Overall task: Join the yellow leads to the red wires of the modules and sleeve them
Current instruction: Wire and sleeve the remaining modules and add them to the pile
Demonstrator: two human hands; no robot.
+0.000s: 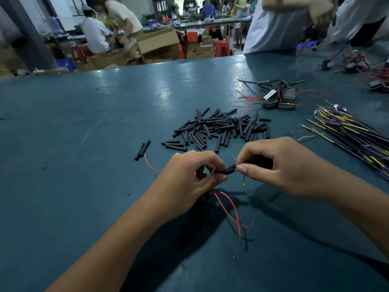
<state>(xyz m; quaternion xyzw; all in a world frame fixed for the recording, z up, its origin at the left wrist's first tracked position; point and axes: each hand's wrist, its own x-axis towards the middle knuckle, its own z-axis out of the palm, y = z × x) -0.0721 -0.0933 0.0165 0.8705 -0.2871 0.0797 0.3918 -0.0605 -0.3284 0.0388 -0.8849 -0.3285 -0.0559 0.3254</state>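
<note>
My left hand (189,175) grips a small black module, mostly hidden under the fingers, and pinches the left end of a black sleeve (229,170). My right hand (273,165) pinches the sleeve's right end between thumb and forefinger. A short yellow lead (244,181) hangs below the right thumb. Red wires (227,209) trail from the module toward me over the table, and another red wire (150,165) runs out to the left. A thin bare strand sticks up above the sleeve.
A pile of black sleeves (221,128) lies just beyond my hands, two more (142,150) to the left. Black modules with red wires (280,98) sit at back right. A bundle of yellow and purple leads (347,131) lies right. Other people work at the far table edge (315,17).
</note>
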